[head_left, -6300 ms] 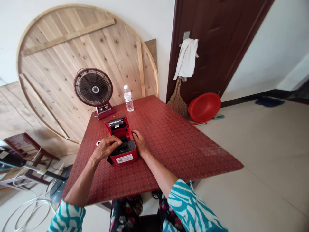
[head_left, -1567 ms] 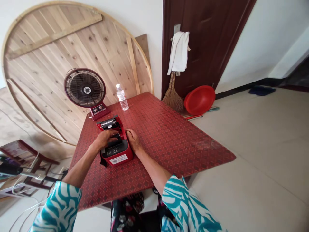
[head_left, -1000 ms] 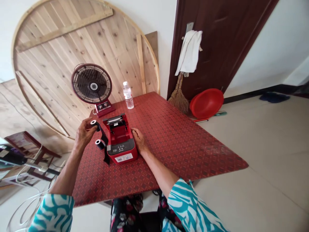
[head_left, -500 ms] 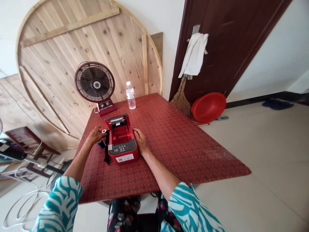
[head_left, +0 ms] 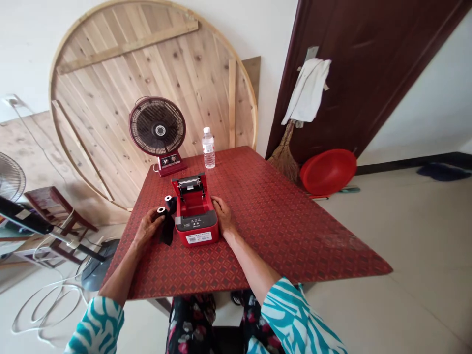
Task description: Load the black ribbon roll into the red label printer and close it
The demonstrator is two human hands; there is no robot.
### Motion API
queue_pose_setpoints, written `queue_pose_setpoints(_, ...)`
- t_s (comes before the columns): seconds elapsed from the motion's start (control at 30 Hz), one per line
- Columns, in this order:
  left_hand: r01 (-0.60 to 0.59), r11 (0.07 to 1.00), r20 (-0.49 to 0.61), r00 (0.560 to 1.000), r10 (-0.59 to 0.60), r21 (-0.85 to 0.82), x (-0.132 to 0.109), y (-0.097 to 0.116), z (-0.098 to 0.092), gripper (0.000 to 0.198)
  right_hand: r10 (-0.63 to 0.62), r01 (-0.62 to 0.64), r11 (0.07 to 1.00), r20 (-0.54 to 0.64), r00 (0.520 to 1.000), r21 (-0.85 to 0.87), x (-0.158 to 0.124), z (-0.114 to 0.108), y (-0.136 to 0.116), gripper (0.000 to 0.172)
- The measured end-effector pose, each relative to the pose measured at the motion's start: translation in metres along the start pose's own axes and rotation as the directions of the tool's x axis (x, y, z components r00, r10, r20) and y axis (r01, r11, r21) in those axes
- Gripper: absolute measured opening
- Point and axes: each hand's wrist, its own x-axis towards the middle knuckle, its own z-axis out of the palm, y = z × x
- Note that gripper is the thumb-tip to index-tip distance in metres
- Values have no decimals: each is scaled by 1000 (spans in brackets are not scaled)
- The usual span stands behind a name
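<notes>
A red thermal label printer (head_left: pixel 194 223) sits on the table with its lid raised at the back, and its red compartment shows. Left of it, my left hand (head_left: pixel 147 227) is shut on a black ink ribbon (head_left: pixel 168 226) with white-cored spools, one spool between my fingers and one standing higher by the printer's wall. The ribbon's loose black film hangs between them, close to the printer. My right hand (head_left: pixel 222 215) rests against the printer's right side, fingers lying along it and gripping nothing.
The printer stands on a red patterned tabletop (head_left: pixel 280 231). Behind it are a dark red desk fan (head_left: pixel 158 132) and a plastic water bottle (head_left: pixel 208 148). A red basin (head_left: pixel 327 172) and straw broom (head_left: pixel 283 160) sit beyond the table's right side; cables lie on the floor at left.
My left hand has lifted the ribbon out of the printer and brought it down beside the printer's left wall. The lid stays raised, my right hand stays against the printer, and the view has shifted.
</notes>
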Motion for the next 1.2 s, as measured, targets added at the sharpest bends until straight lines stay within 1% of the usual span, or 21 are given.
queue_pose_setpoints(0.07,-11,997,-39,999,8,-73,1,5,-5,61,2,-2,1000,1,1000,5,0,0,0,32)
queue_pose_setpoints(0.13,-59,984,-67,997,49,-165,2,16,-11,64,-5,5,1000,2,1000,14,1,1,1,32)
queue_pose_setpoints(0.2,-120,974,-45,993,113,-190,3,34,-12,64,-14,14,1000,0,1000,16,2,1,3,32)
queue_pose_setpoints(0.27,-193,974,54,978,200,-119,5,55,-5,58,-23,23,1000,-2,1000,8,3,1,4,32)
queue_pose_setpoints(0.3,-252,966,128,958,258,-57,6,66,2,55,-27,27,1000,-3,1000,3,3,1,4,32)
queue_pose_setpoints(0.37,-359,929,295,901,319,90,9,85,21,52,-35,35,999,0,999,-4,3,1,4,32)
queue_pose_setpoints(0.43,-461,856,414,844,341,235,12,99,41,47,-50,50,999,0,999,-10,3,2,4,31)
queue_pose_setpoints(0.5,-529,764,489,809,325,368,16,108,59,39,-64,64,998,0,998,-13,3,2,4,30)
queue_pose_setpoints(0.53,-545,716,513,804,300,436,18,111,65,35,-69,69,998,-1,998,-14,3,2,4,30)
queue_pose_setpoints(0.6,-549,620,539,810,231,560,21,114,74,31,-78,78,997,-4,997,-16,4,3,6,30)
queue_pose_setpoints(0.67,-545,551,564,811,155,632,24,114,78,30,-82,82,996,-9,997,-23,5,3,7,30)
queue_pose_setpoints(0.77,-561,510,612,786,82,652,28,109,83,29,-74,74,997,-12,997,-29,5,4,7,29)
queue_pose_setpoints(0.87,-554,474,617,786,27,684,35,101,90,30,-76,76,997,-20,997,-20,5,4,5,27)
queue_pose_setpoints(0.9,-556,467,628,778,1,688,39,99,93,29,-78,78,997,-22,997,-19,4,4,5,27)
queue_pose_setpoints(0.93,-567,467,649,760,-22,679,42,97,95,27,-79,78,997,-22,997,-18,4,4,5,28)
queue_pose_setpoints(1.0,-597,499,706,707,-42,628,47,96,95,25,-76,76,997,-17,997,-20,3,3,4,28)
queue_pose_setpoints(1.03,-606,533,729,684,-29,590,47,96,93,23,-74,74,997,-13,997,-22,3,3,4,28)
queue_pose_setpoints(1.07,-606,576,740,673,4,548,46,96,90,22,-71,70,997,-9,997,-23,3,2,4,29)
queue_pose_setpoints(1.1,-594,623,732,680,52,508,42,95,85,22,-66,66,998,-4,998,-22,3,1,4,29)
queue_pose_setpoints(1.13,-571,672,701,705,108,471,37,94,80,24,-60,60,998,0,998,-18,3,1,4,29)
queue_pose_setpoints(1.2,-511,762,584,781,219,398,21,89,70,30,-46,46,999,7,999,-3,3,0,3,30)
